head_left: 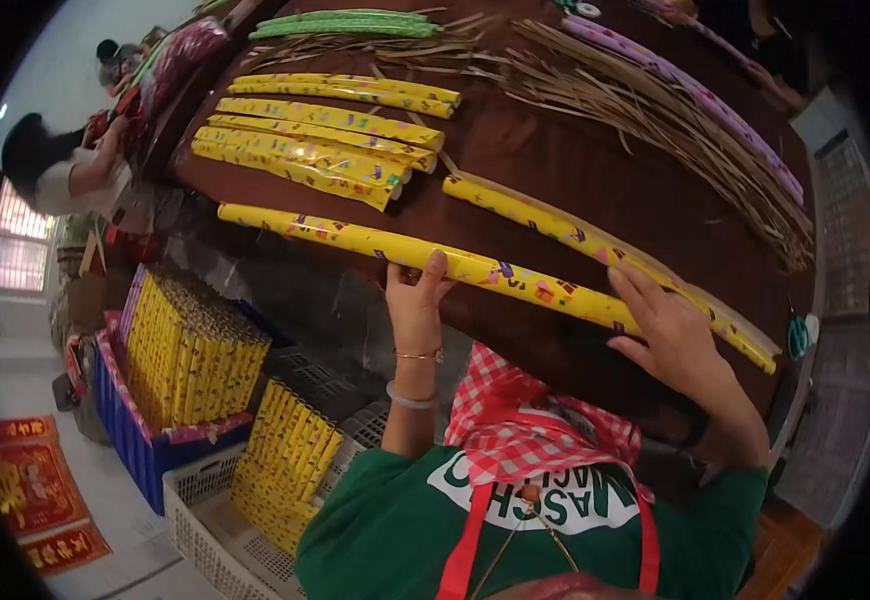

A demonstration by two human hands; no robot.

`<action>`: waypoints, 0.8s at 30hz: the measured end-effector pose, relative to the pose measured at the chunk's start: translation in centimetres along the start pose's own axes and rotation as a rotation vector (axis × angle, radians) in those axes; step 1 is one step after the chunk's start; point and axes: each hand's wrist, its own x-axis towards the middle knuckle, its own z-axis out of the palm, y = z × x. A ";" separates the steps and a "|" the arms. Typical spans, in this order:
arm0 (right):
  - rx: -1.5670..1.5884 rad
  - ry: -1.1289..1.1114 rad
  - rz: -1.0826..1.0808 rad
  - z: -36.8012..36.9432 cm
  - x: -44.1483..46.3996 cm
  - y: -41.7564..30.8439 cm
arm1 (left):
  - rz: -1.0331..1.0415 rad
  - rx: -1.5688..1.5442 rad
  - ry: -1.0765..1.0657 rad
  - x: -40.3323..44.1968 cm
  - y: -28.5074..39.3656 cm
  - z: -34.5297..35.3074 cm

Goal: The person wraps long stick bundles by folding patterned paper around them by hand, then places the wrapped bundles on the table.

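A long yellow patterned paper roll [355, 238] slants across in front of me, above the table's near edge. My left hand [417, 300] grips it near the middle, thumb on top and fingers curled underneath. Around its right end, my right hand [667, 330] holds it between thumb and fingers. Just beyond lies another yellow roll [525, 212] with a strip of clear wrap along it, passing behind my right hand. Farther back, several yellow rolls [305, 150] lie side by side.
Brown strips [675, 120], green rolls [345, 24] and pink rolls [695, 90] lie on the brown table [515, 130]. Teal-handled scissors [800, 338] are at the right edge. A blue crate [135, 430] and a white basket [200, 490] hold yellow rolls. Other people [55, 170] work nearby.
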 end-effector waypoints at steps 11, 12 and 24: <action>0.218 0.168 -0.005 4.1 10.8 1.5 | 0.454 -0.035 -0.008 11.4 2.0 -2.9; 0.209 0.224 -0.028 5.4 12.9 1.6 | 0.560 0.427 0.177 11.7 1.6 -4.4; -0.019 0.215 0.040 15.4 35.1 1.8 | 0.721 1.453 0.494 12.5 -3.2 -8.8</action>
